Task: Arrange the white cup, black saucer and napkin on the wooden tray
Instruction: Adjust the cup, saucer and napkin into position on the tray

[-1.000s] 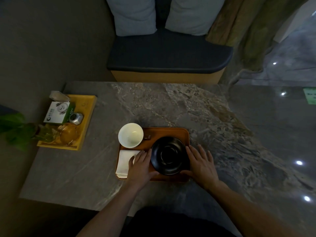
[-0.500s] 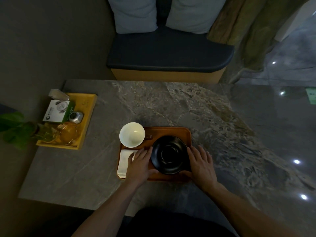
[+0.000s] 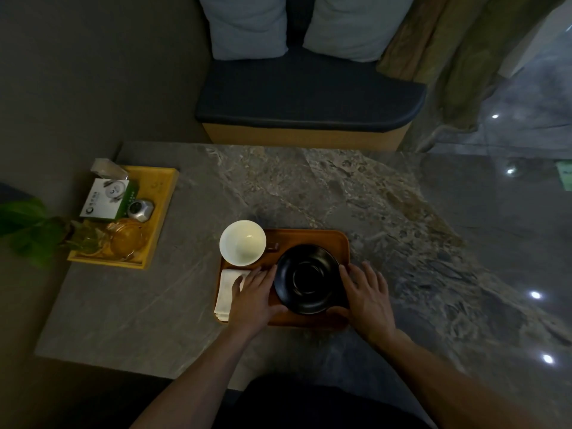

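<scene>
The black saucer (image 3: pixel 306 278) lies on the right part of the wooden tray (image 3: pixel 312 238). My left hand (image 3: pixel 252 297) holds its left rim, with the thumb curled at the front edge. My right hand (image 3: pixel 368 297) holds the right rim the same way. The white cup (image 3: pixel 243 242) stands upright on the tray's far left corner and overhangs the edge a little. A folded white napkin (image 3: pixel 226 292) lies on the tray's near left side, partly under my left hand.
A yellow tray (image 3: pixel 161 193) at the table's left edge holds a white-and-green box (image 3: pixel 105 198), a small metal object (image 3: pixel 140 209) and an amber glass piece (image 3: pixel 127 236). Green leaves (image 3: pixel 28 227) reach in from the left. A cushioned bench (image 3: pixel 309 88) stands beyond the marble table (image 3: pixel 309 187).
Both hands stay at the saucer's sides. Only the view has shifted slightly.
</scene>
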A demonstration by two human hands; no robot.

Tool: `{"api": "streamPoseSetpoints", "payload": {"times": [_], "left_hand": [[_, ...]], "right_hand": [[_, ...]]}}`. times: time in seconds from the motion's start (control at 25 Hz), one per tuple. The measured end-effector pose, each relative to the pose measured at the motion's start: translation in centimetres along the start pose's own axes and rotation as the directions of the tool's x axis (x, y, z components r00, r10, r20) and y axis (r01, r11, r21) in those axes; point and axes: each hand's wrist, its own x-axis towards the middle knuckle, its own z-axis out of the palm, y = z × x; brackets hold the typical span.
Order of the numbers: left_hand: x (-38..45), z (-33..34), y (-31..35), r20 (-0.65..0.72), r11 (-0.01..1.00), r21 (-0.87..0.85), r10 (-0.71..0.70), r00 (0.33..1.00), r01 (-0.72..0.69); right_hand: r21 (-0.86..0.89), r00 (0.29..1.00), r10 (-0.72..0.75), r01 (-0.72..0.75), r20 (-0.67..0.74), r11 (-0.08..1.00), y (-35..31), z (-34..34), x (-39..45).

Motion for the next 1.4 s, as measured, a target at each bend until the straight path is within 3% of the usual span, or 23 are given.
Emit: {"api": "streamPoseSetpoints", "payload": {"times": [1.4], "left_hand": [[0.0,-0.2,0.1,0.007,0.999,-0.042,-0.027,1.000,0.027]], "right_hand": [[0.034,0.997,0.069,-0.070,0.026,0.997,-0.5,-0.5,-0.1]]}}
